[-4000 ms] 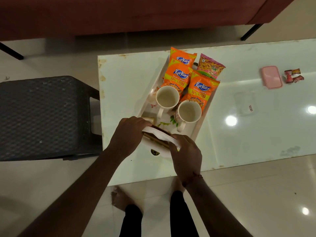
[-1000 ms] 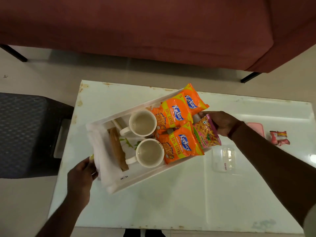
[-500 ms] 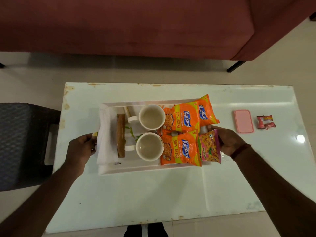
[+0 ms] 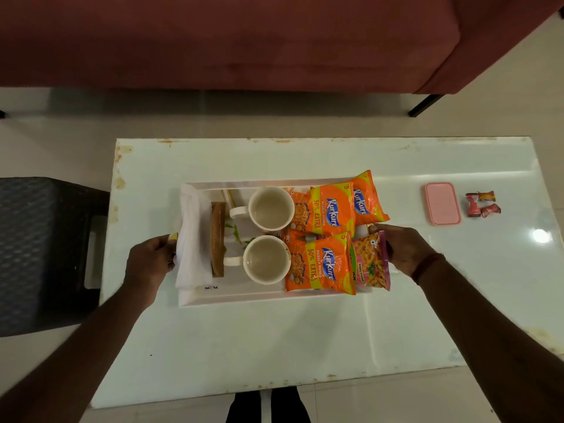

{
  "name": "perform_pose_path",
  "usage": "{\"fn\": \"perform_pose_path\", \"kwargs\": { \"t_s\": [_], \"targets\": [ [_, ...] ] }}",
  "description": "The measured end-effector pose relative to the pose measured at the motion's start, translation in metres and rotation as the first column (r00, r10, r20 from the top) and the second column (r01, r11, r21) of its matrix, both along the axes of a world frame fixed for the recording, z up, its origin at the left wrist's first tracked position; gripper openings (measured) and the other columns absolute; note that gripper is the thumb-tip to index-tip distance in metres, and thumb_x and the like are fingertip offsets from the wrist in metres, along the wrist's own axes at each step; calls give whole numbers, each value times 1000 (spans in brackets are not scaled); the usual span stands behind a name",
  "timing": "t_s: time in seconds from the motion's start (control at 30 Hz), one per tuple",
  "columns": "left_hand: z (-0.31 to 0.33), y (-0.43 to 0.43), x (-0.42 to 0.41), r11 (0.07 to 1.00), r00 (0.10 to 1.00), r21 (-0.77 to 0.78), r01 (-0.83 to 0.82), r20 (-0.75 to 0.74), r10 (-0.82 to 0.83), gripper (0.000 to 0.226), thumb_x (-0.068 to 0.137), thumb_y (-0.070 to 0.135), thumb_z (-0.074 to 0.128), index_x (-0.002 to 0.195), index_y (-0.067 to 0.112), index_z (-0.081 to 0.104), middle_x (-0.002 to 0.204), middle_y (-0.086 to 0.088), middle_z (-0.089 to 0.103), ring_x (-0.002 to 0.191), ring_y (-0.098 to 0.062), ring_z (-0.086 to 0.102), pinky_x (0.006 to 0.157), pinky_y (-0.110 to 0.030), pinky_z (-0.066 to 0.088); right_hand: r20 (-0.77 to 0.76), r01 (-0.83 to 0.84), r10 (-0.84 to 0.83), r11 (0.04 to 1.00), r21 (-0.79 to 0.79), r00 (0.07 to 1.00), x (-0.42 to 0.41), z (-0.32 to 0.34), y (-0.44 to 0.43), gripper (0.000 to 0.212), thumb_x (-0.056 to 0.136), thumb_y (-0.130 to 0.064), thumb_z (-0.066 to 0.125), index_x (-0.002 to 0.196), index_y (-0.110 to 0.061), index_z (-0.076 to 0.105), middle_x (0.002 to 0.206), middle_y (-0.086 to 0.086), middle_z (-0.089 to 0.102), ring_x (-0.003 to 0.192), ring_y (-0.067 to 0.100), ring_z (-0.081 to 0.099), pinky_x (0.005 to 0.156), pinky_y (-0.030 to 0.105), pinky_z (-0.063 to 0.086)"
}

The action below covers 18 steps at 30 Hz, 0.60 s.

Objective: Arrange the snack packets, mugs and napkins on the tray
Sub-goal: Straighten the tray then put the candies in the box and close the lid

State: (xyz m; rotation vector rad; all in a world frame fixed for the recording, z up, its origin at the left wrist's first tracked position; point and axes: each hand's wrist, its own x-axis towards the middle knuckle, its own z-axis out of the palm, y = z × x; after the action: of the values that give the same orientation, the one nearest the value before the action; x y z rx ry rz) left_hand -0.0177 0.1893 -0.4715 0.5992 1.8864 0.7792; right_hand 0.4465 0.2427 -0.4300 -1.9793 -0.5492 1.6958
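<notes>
The white rectangular plastic tray [image 4: 244, 297] lies flat on the glossy white table [image 4: 274, 346], lengthwise across the view. The person's left hand [image 4: 149, 264] is closed on the tray's left end, fingers curled over the folded white napkins [image 4: 190, 239] draped there. The right hand [image 4: 403, 248] grips the right end, just behind the small pink snack packet [image 4: 374, 264] — whether its fingers pinch the rim alone or the packet as well cannot be told.

On the tray, from left to right: the napkins, a round wooden holder [image 4: 218, 239] standing on edge, two cream ceramic mugs [image 4: 270, 209] side by side with handles turned left, then three orange Kurkure snack packets [image 4: 326, 209] overlapping one another, with the pink one beside the nearest.

Everything the task names appears to be aboard, so the step in hand looks like squaring and settling the loaded tray. To do it well, both hands should move together and keep the tray level — the mugs stand loose and the far orange packet overhangs the right rim, so a tilt or jerk to that side could slide it off. The pink packet also sits at the very edge and would be better nudged inward.
</notes>
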Motion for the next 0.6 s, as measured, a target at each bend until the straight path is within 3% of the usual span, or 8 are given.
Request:
{"fn": "perform_pose_path", "kwargs": {
  "t_s": [0.23,0.33,0.47,0.6],
  "targets": [
    [-2,1,-3,998,997,16,59,-44,-59,20,85,17,62,67,17,71,60,-3,54,59,-16,43,48,-20,45,42,-16,16,1000,-12,999,-7,1,-2,33,95,-21,60,120,1,64,115,20,67,101,35,64,85,43,54],
    [-5,1,-3,998,997,12,61,-43,-61,19,85,17,62,68,17,72,62,-5,54,60,-17,42,53,-24,44,41,-22,23,1000,-12,999,-9,1,-3,31,96,-24,59,117,-2,66,113,18,67,96,32,65,78,40,55],
    [-9,0,-4,997,994,6,81,-70,-80,17,83,21,62,70,14,71,55,0,53,56,-16,40,51,-25,40,94,-34,36,999,-21,995,-12,0,-2,31,96,-26,60,115,-2,67,111,17,68,98,34,65,87,44,54],
    [-9,-1,-5,995,991,9,100,-92,-99,18,85,25,62,70,22,73,49,8,54,50,-11,41,47,-21,41,119,-22,27,999,-45,993,-18,1,0,28,94,-24,62,111,-2,66,110,18,67,95,32,65,85,43,53]
  ]
}}
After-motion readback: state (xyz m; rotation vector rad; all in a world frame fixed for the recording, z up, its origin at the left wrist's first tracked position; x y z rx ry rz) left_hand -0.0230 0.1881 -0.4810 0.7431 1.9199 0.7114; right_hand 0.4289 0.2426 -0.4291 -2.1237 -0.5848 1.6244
